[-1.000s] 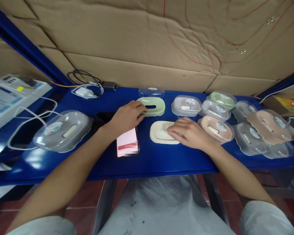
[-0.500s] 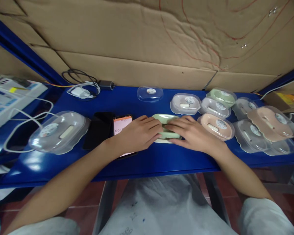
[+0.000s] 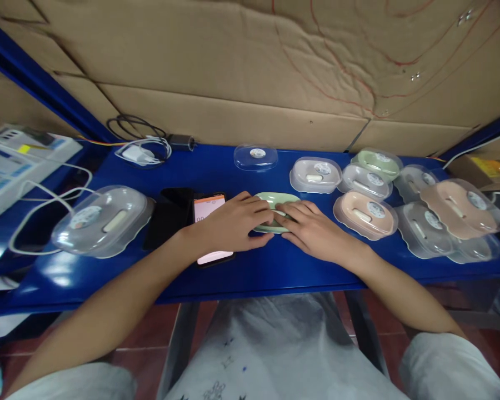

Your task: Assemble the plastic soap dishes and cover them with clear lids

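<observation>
A light green oval soap dish (image 3: 280, 196) lies on the blue table in front of me, with a small pale bar showing between my fingertips. My left hand (image 3: 245, 222) grips its left side, the fingers curled over the rim and the thumb at the near edge. From the right, my right hand (image 3: 312, 226) has its fingers on the pale bar and the dish's inside, its thumb low at the near rim. The hands hide much of the dish. Behind it sits a loose clear lid (image 3: 255, 158) with a round sticker.
Several lidded dishes, such as a peach one (image 3: 364, 215), crowd the table's right side. A phone (image 3: 210, 206) lies by my left wrist, beside a dark flat object (image 3: 162, 219). Farther left stand a large lidded grey dish (image 3: 104, 222) and a white charger (image 3: 139, 154) with cables.
Both hands and the green dish have shifted slightly left. The right hand has moved its fingers inward, and the pale bar now shows between the fingertips.
</observation>
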A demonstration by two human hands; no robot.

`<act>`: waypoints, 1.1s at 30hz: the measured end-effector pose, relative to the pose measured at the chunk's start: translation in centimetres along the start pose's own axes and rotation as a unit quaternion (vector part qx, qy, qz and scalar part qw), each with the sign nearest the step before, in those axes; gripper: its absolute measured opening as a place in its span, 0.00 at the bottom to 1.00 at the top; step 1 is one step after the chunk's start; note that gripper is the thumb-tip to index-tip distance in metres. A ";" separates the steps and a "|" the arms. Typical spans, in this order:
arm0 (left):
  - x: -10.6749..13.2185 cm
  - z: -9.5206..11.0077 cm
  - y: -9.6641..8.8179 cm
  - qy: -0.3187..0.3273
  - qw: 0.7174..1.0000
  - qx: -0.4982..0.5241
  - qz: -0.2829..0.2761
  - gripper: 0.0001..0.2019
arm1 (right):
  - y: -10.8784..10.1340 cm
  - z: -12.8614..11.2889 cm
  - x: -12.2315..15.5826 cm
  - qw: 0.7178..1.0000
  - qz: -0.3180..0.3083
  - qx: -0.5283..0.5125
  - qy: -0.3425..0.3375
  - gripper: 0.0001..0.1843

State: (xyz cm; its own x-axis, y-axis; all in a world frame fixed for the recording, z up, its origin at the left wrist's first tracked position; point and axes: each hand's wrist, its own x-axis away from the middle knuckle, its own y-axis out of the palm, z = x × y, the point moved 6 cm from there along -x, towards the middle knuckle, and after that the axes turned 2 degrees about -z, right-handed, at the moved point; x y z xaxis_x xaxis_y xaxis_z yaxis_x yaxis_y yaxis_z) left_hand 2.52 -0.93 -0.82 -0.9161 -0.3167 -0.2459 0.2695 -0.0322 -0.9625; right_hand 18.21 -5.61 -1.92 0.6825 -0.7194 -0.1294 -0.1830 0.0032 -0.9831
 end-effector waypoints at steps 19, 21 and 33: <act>1.1 -9.7 -0.1 -0.285 0.956 -0.075 -0.002 0.29 | -0.1 -0.2 -0.1 0.999 -0.005 0.033 -0.003 0.27; 1.6 -10.2 0.2 -0.310 0.949 -0.058 -0.006 0.28 | -0.2 -0.2 -0.1 1.000 -0.008 0.028 -0.004 0.26; 0.9 -4.1 -2.5 -0.108 0.982 0.125 0.087 0.23 | -3.2 2.3 0.8 0.992 0.108 0.027 0.064 0.58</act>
State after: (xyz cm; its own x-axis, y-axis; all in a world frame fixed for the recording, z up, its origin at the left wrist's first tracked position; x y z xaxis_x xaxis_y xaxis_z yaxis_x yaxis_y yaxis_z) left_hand -0.18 2.76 0.86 -0.7726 -0.5305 -0.3486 0.5062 -0.1834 -0.8427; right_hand 21.00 -4.61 0.83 0.5350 -0.7804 -0.3238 -0.2746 0.2019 -0.9401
